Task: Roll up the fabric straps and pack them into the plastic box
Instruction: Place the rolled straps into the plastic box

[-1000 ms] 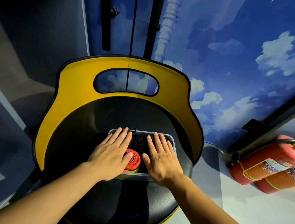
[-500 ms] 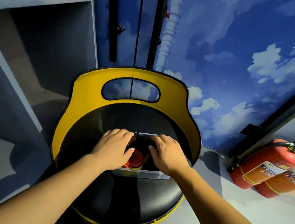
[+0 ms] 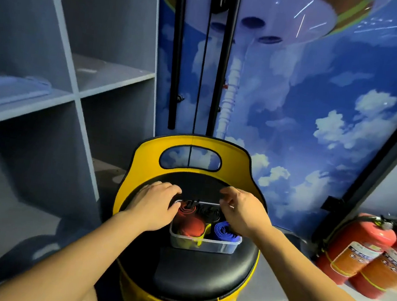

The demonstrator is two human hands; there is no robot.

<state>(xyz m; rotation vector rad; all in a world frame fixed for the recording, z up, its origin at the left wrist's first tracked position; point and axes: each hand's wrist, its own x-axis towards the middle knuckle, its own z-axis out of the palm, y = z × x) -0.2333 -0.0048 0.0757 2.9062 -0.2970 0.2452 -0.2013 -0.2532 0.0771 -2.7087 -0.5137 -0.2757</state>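
- The left hand [image 3: 155,206] lies palm down over the left edge of the plastic box [image 3: 204,245], fingers loosely curled; whether they grip the rim or only rest there cannot be told.
- The right hand [image 3: 242,214] hangs over the box's right rear corner with fingers bent downward, thumb and forefinger close together near the rim; what they pinch, if anything, cannot be told.
- The clear box sits on the black seat pad [image 3: 193,273], toward its back half, between the two hands.
- Inside the box stand rolled fabric straps: a red roll [image 3: 191,225] front left, a blue roll [image 3: 224,231] front right, a black roll [image 3: 210,212] behind them, and a strip of yellow [image 3: 204,231] between red and blue.
- The seat belongs to a yellow stool [image 3: 141,163] with a cut-out handle in its raised back.
- Grey shelving [image 3: 80,92] stands to the left.
- A sky-and-cloud wall mural [image 3: 308,113] rises behind.
- Two red fire extinguishers [image 3: 359,250] lean at the right.
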